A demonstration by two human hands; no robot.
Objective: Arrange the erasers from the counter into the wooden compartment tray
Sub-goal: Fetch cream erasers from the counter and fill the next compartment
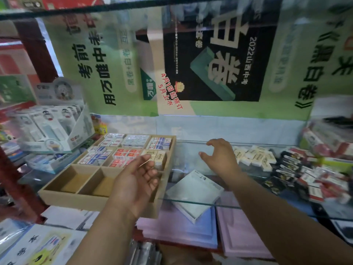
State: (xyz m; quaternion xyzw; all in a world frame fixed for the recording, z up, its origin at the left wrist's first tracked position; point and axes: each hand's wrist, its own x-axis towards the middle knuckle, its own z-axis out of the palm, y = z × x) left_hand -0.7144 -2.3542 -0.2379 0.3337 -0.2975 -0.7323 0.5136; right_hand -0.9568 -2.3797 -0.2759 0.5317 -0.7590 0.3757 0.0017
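1. Two front tray compartments sit bare.
2. Left hand – relaxed, holding nothing, over the tray.
3. Right hand – spread, unladen, near the cream erasers.
4. Risk: a hasty grab could scatter the loose pile.

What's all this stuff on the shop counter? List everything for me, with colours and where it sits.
Wooden compartment tray: one, tan, counter left; two near compartments bare.
Erasers in tray: many, blue-white, red-white and cream packs, far and middle compartments.
Cream erasers: loose pile, cream-white, glass counter right of the tray.
Black and red packs: heap, counter far right; type unclear.
White pad: one, under the glass, centre.
Pink sheets: stack, below the glass.
Display box: one, white-green, far left.
Poster: green and black, behind.
Left hand: open, palm up, over the tray.
Right hand: open, reaching toward the cream erasers.
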